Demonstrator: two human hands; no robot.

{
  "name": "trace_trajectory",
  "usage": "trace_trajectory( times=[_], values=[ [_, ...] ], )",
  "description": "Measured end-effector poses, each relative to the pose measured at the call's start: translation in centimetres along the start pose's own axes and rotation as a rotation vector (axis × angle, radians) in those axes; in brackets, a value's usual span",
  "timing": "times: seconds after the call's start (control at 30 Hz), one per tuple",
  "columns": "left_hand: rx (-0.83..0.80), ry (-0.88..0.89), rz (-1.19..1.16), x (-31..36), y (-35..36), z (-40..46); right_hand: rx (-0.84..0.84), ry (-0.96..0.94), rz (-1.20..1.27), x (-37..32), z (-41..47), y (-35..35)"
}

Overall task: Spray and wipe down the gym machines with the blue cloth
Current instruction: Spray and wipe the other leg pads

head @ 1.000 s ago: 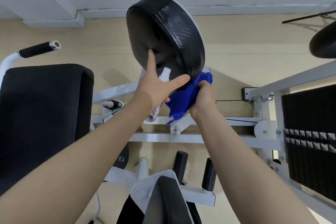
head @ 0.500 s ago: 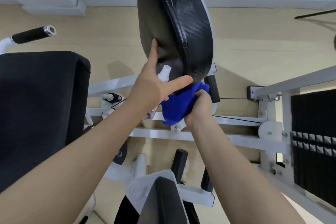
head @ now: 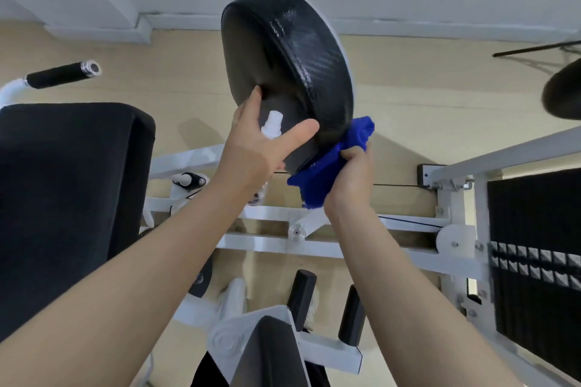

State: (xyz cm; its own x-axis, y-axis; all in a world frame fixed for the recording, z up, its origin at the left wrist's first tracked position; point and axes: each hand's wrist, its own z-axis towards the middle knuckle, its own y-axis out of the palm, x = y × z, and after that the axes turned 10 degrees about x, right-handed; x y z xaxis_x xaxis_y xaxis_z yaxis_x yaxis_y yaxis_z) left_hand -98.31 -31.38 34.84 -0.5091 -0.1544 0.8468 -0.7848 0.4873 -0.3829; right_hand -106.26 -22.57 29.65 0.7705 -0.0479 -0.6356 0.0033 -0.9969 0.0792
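A round black machine pad (head: 298, 50) tilts on edge in the upper middle of the view. My left hand (head: 254, 154) holds a small spray bottle (head: 272, 124), whose white nozzle pokes out between forefinger and thumb. That forefinger and thumb reach forward and touch the pad's flat face. My right hand (head: 352, 179) grips the bunched blue cloth (head: 327, 173) and presses it against the pad's lower right rim. Most of the bottle's body is hidden behind my left hand.
A large black seat pad (head: 63, 198) fills the left, with a black-gripped handle (head: 63, 74) above it. The white machine frame (head: 314, 245) and black pegs (head: 301, 292) lie below my hands. A weight stack (head: 534, 261) stands at the right, another dark pad (head: 566, 94) above it.
My right hand rubbed the cloth a short way along the pad's lower rim, left and back right. My left hand kept the bottle against the pad. The view shifted slightly.
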Motion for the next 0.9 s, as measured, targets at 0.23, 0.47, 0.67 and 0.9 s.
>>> trace_trajectory(
  times=[0.23,0.47,0.67,0.9],
  values=[
    [0.077,0.016,-0.016,2.9,-0.7,-0.4,-0.146,-0.41,-0.205,-6.9,-5.4,-0.7],
    [-0.095,0.096,0.01,4.8,-2.6,-0.1,-0.385,-1.056,-0.807,-9.9,-7.9,1.9],
    [-0.144,0.137,0.069,5.1,-3.3,1.2,-0.21,-1.285,-1.064,-13.2,-4.9,8.3],
    [-0.201,0.135,0.045,5.3,-5.1,2.1,-0.392,-1.231,-1.12,-12.5,-7.3,6.0]
  ],
)
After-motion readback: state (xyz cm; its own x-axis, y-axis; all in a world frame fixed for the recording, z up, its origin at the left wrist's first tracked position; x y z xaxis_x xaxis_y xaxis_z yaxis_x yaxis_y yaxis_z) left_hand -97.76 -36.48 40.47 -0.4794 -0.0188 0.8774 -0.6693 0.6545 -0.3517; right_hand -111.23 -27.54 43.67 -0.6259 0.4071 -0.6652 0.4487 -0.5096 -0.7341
